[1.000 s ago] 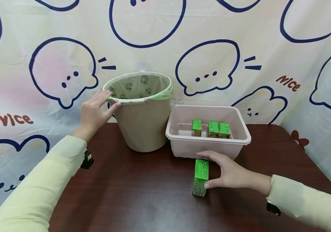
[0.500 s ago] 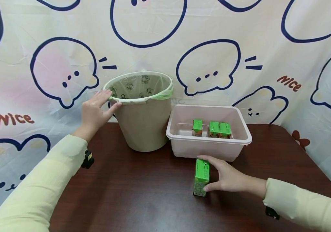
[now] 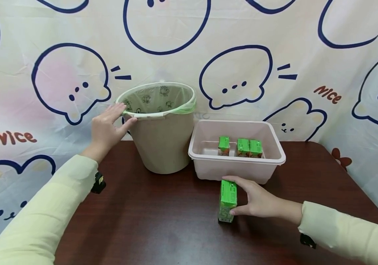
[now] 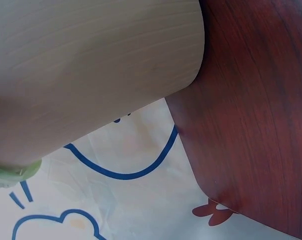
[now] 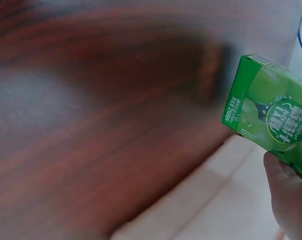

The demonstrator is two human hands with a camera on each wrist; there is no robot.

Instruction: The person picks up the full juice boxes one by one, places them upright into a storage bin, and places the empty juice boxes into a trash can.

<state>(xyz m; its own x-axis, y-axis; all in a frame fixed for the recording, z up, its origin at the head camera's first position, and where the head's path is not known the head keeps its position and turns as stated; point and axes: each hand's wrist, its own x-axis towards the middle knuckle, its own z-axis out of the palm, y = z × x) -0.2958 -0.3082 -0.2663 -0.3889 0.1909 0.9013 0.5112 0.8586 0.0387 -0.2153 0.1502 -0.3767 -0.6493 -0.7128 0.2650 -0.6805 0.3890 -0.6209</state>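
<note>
A green juice carton (image 3: 227, 201) stands upright at the table's front middle in the head view, its base close over the wood. My right hand (image 3: 258, 197) pinches it, thumb on the near side and fingers at the far side. In the right wrist view the printed face and bottom end of the juice carton (image 5: 270, 107) show, with part of my right hand (image 5: 290, 200) below it. My left hand (image 3: 107, 127) rests on the left rim of a beige trash bin (image 3: 162, 147), fingers extended, thumb against the outer front. The bin's side (image 4: 101, 65) fills much of the left wrist view.
A pale pink plastic tub (image 3: 235, 167) stands right of the bin, behind the right hand. Inside it are three green-topped cartons (image 3: 243, 147). A patterned liner (image 3: 165, 97) covers the bin's inside. Behind the dark wooden table (image 3: 142, 221) hangs a cartoon-printed cloth (image 3: 162, 25).
My right hand has closed in on the juice carton, its fingers coming down to the carton's top, and the carton has shifted slightly up and left. The left hand stays at the bin rim.
</note>
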